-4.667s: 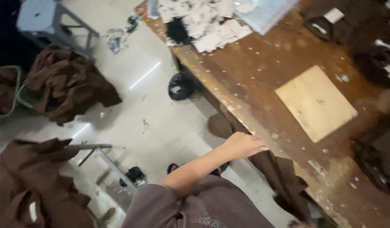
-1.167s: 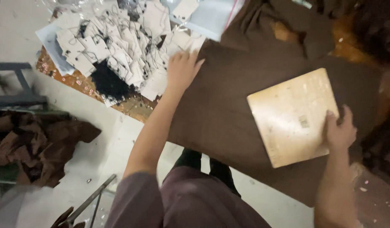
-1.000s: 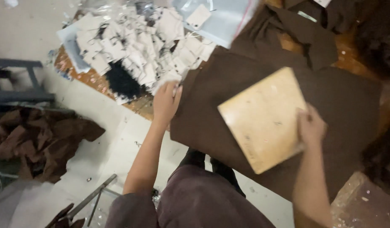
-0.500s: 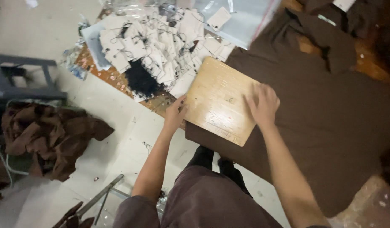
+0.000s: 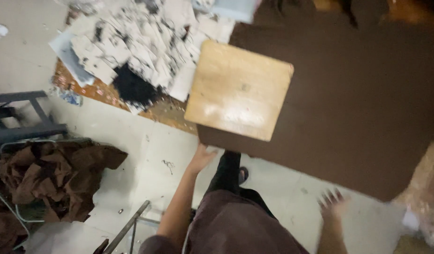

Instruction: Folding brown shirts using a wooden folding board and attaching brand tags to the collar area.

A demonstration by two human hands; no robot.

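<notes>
On the brown fabric sheet (image 5: 348, 108) lies one wooden board (image 5: 239, 89), beside a heap of paper tags (image 5: 142, 42). Below its edge, left hand (image 5: 201, 157) and blurred right hand (image 5: 331, 203) hang open, empty.

- Bare left hand (image 5: 201, 156) and bare forearm, no glove, watch or ring to be seen.
- Bare right hand (image 5: 331, 203), blurred, fingers hard to tell apart; no sleeve at the wrist.
- Dull mauve-brown top (image 5: 240, 226), loose, short-sleeved, sleeve edge at the left upper arm.
- Black trousers (image 5: 225, 171) below the top.
- Dark open sandal (image 5: 243, 175) on one foot, partly hidden.
</notes>
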